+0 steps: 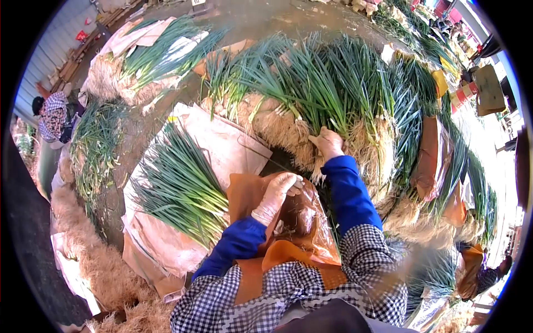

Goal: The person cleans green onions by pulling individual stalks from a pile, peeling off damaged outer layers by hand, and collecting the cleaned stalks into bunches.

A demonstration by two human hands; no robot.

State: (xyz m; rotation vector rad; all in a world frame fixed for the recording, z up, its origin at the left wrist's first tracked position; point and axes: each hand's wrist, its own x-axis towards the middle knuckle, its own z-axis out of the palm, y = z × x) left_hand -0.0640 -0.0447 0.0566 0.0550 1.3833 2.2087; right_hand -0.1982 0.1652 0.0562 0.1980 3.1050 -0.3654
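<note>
Right hand (328, 143): at the heaped green onions (316, 89); finger grip unclear; best grasped low, by firm stems.
Left hand (276, 195): above brown apron (297, 213), fingers curled, hold unclear; better kept relaxed.

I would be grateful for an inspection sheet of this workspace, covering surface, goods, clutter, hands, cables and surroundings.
Surface: brown ground, wet-looking at the far side; pale pink sheet spread near the person.
Job's things: green onions with bushy roots in a dense row ahead; a pile of green onions on the sheet.
Clutter: loose leaves and a long heap of root fibres at left.
Hands: right hand at the row's root ends, grip unclear; left hand over the orange-brown apron.
Cables: nothing seen for certain.
Surroundings: another person at far left; corrugated wall behind.
</note>
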